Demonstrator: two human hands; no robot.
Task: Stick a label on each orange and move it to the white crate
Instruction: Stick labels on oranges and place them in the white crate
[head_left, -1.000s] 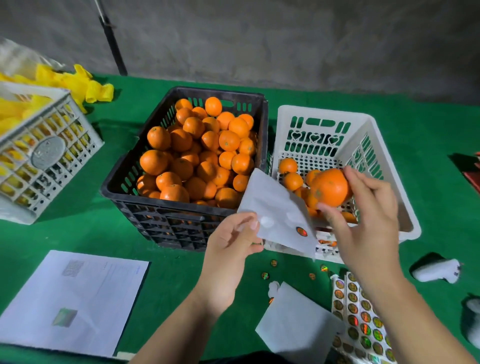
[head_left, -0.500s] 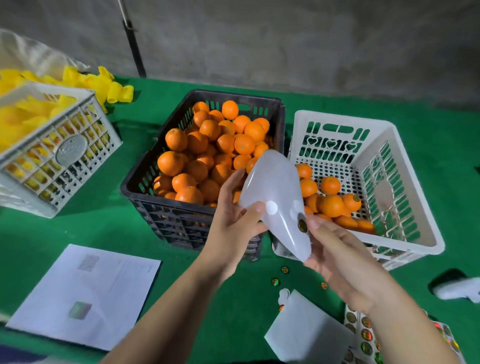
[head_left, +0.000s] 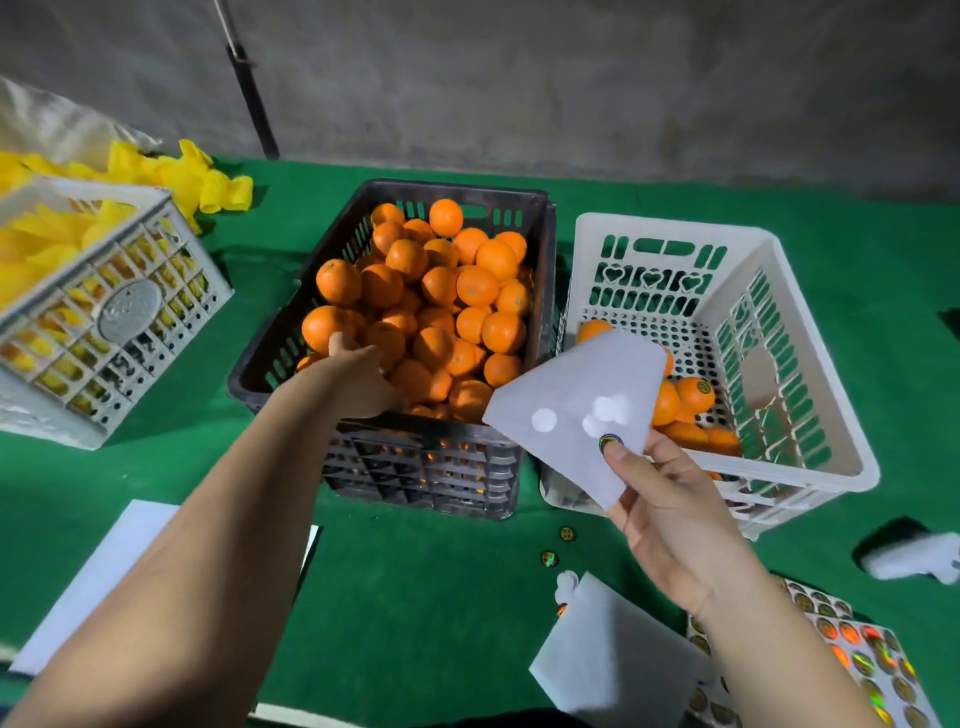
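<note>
The step in hand is judged to be the fetching of an unlabelled fruit. The left hand (head_left: 358, 382) is reached into the black slatted plastic crate (head_left: 291, 332) at the centre, laid on the heaped oranges (head_left: 441, 291) at its near left; whether an orange is grasped cannot be told, since the fingers are hidden behind the wrist. A white, nearly spent backing sheet (head_left: 576, 410) is pinched by the right hand (head_left: 670, 514) in front of the white perforated plastic crate (head_left: 810, 291) on the right, the thumb being set just below the one round holographic label (head_left: 610, 442) left on it. Several labelled oranges (head_left: 693, 392) are lying in the white crate (one sticker shows on top). Next, an orange must be lifted and the label peeled onto its skin; a fuller sheet of stickers (head_left: 857, 654) is lying at the near right.
</note>
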